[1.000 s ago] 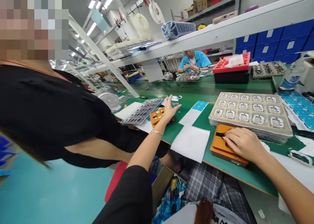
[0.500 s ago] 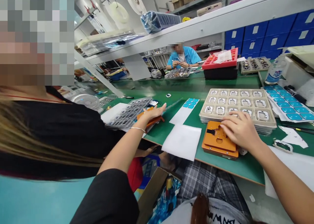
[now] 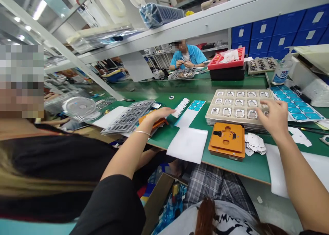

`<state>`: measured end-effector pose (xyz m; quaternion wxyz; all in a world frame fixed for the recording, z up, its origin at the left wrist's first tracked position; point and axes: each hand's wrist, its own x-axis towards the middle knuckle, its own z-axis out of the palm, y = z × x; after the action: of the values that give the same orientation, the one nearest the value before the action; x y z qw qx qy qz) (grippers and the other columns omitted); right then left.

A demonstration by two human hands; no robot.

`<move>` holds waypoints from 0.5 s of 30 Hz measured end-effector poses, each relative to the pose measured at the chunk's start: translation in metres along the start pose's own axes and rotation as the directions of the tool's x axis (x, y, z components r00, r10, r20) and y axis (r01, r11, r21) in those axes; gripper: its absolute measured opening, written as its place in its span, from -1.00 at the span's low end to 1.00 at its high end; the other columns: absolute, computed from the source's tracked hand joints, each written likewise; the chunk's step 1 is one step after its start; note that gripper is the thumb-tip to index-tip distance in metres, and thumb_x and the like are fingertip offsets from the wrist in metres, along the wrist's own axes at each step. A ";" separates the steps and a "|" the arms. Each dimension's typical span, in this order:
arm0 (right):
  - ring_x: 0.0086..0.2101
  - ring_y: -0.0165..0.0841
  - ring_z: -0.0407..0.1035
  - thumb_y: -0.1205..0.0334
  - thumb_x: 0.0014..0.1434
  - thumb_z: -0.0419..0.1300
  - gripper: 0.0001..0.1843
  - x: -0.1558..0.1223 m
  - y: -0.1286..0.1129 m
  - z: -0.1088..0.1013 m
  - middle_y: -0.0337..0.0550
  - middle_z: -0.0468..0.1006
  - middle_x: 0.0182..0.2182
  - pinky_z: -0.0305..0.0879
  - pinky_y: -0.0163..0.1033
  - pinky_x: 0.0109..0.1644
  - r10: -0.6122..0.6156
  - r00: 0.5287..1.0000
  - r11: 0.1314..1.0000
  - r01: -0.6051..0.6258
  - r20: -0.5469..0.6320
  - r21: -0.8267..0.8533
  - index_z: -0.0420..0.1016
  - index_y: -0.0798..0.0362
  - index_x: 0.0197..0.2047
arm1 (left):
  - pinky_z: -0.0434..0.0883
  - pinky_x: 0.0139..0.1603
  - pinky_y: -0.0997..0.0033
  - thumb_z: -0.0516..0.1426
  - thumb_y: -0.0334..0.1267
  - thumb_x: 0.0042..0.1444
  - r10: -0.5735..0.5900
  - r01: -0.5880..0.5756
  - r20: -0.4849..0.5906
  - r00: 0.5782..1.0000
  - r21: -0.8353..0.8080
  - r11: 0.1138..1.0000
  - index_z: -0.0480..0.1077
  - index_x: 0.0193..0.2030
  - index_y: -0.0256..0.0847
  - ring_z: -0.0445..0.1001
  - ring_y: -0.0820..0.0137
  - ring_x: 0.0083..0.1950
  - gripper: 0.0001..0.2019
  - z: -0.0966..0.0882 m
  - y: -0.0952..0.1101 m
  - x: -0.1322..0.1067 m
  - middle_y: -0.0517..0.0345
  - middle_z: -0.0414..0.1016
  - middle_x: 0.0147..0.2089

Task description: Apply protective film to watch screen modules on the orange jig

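Note:
My left hand point(image 3: 162, 114) reaches out over the bench, its fingertips pinched at the edge of a strip of white rounded labels point(image 3: 180, 107). An orange fixture point(image 3: 153, 121) sits partly hidden beneath that wrist. Over the right end of a beige tray point(image 3: 232, 95) is my right hand point(image 3: 275, 115), its thumb and fingers apart around a white frame in the front row. White rounded frames point(image 3: 240, 113) fill the tray's pockets. In front of the tray stands another orange fixture point(image 3: 227, 139) with a black clip, touched by neither hand.
White plates point(image 3: 254, 143) are piled beside the near fixture. A sheet of blue stickers point(image 3: 197, 105) and white foam point(image 3: 189, 145) lie left of it. A grey tray point(image 3: 131, 115) is farther left, near a person in black point(image 3: 59, 166). Another person in blue point(image 3: 189, 56) sits opposite.
My right hand has left the near orange fixture and moved right and up to the tray, exposing the pile of white plates. My left hand has turned, bringing the strip's labels into view.

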<state>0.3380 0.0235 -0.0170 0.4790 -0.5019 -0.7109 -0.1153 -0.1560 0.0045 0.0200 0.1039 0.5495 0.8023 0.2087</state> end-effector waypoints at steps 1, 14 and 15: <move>-0.07 0.09 0.36 0.07 0.22 0.16 -0.68 0.001 0.007 0.000 0.08 0.65 -0.25 0.30 0.12 -0.06 0.031 0.999 0.999 -0.031 -0.007 -0.024 0.59 0.06 -0.08 | 0.30 0.29 -0.19 0.28 -0.01 0.13 0.018 -0.018 0.002 1.000 0.052 0.998 0.56 -0.20 -0.29 0.40 -0.12 0.26 -0.67 0.004 0.003 -0.003 -0.16 0.56 0.09; -0.10 0.02 0.42 0.14 0.18 0.16 -0.73 0.004 0.011 0.001 0.02 0.67 -0.19 0.33 0.10 0.00 0.087 0.995 0.991 -0.091 0.045 0.103 0.58 0.05 -0.13 | 0.37 0.27 -0.13 0.18 -0.09 0.29 0.319 -0.373 0.220 0.922 0.276 0.886 0.37 0.18 -0.24 0.40 0.12 0.26 -0.60 0.108 0.050 -0.020 -0.07 0.39 0.25; -0.09 0.02 0.42 0.15 0.19 0.15 -0.74 0.004 0.010 0.000 0.01 0.67 -0.18 0.33 0.10 0.01 0.088 0.995 0.989 -0.093 0.049 0.112 0.58 0.05 -0.13 | 0.42 0.22 -0.09 0.18 -0.11 0.30 0.324 -0.371 0.203 0.924 0.268 0.889 0.36 0.19 -0.24 0.43 0.14 0.22 -0.60 0.111 0.051 -0.020 -0.07 0.40 0.23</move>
<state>0.3463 0.0312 -0.0168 0.4959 -0.5080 -0.7031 -0.0417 -0.0619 0.0258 -0.0574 0.0409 0.7080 0.7027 0.0564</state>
